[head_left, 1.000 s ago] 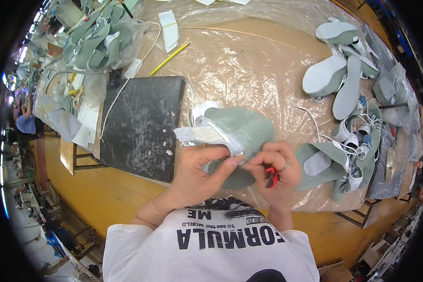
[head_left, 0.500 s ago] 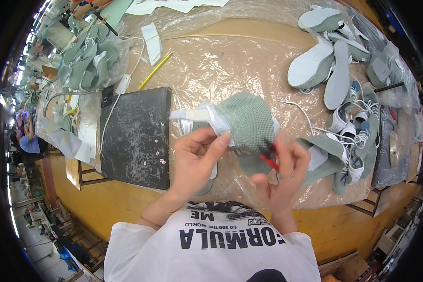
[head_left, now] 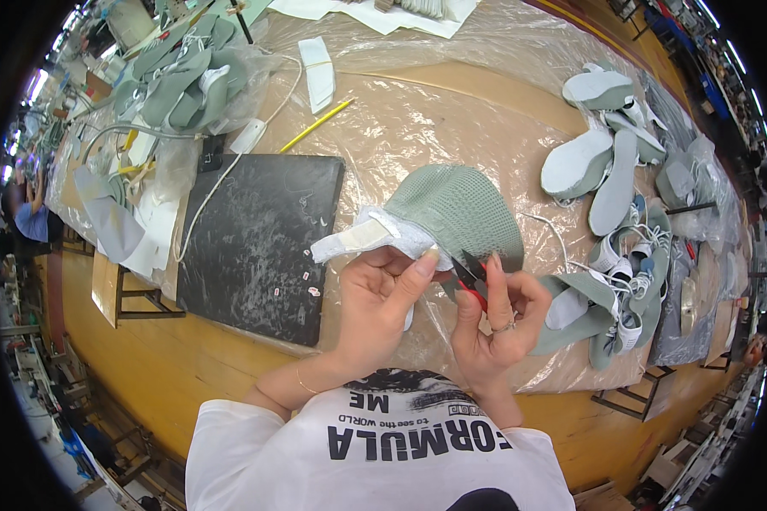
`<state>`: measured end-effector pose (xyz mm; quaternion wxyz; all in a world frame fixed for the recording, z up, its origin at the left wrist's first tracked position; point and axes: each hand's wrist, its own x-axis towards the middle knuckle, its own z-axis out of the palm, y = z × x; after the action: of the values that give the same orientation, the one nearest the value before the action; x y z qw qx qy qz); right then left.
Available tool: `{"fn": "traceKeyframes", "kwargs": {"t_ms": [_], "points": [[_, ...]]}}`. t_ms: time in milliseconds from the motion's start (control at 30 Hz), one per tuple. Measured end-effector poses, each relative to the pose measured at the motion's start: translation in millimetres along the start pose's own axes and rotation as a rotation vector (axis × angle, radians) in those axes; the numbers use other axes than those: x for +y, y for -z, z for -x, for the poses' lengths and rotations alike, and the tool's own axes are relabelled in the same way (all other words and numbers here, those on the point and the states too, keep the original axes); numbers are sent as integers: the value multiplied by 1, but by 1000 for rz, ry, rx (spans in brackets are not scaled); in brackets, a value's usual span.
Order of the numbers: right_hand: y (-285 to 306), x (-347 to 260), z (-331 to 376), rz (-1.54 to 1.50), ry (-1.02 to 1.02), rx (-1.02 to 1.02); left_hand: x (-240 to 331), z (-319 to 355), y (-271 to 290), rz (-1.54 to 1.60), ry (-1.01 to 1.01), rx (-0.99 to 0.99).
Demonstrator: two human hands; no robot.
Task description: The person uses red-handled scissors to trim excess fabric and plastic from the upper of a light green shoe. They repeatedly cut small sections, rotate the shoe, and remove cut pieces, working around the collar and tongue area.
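While the left hand [head_left: 383, 298] pinches the white edge of one green shoe upper [head_left: 456, 209] with closed fingers [head_left: 422, 266], the right hand [head_left: 494, 319] grips one red-handled snips [head_left: 469, 277], fingers curled shut around it. Snips tip sits just beside the left thumb, touching the upper's lower rim. One black mat [head_left: 260, 238] lies left on the worktop [head_left: 145, 366]; one yellow pencil [head_left: 315, 126] lies beyond.

A single head-worn fisheye view looks steeply down from above the person's chest, facing forward across the surface [head_left: 230, 383]. It sits close: the left hand [head_left: 379, 298] and right hand [head_left: 494, 319] fill the centre, the white shirt [head_left: 375, 451] the lower edge. Straight edges bow toward the dark round rim, and the far workshop shrinks at the sides.
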<state>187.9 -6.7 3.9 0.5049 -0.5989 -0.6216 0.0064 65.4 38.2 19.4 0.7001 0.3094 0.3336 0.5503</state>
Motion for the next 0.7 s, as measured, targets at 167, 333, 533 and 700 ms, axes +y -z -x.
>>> {"fn": "traceKeyframes", "kwargs": {"t_ms": [167, 333, 533, 700], "points": [[-4, -5, 0, 6, 52, 52, 2, 2, 4, 26, -73, -2], [-4, -8, 2, -27, 28, 77, 4, 8, 6, -104, -83, -35], [-1, -6, 10, -62, 17, 47, 4, 14, 12, -98, -117, -55], [4, -5, 11, -211, -74, 197, 1, 21, 29, -34, -121, -162]]}}
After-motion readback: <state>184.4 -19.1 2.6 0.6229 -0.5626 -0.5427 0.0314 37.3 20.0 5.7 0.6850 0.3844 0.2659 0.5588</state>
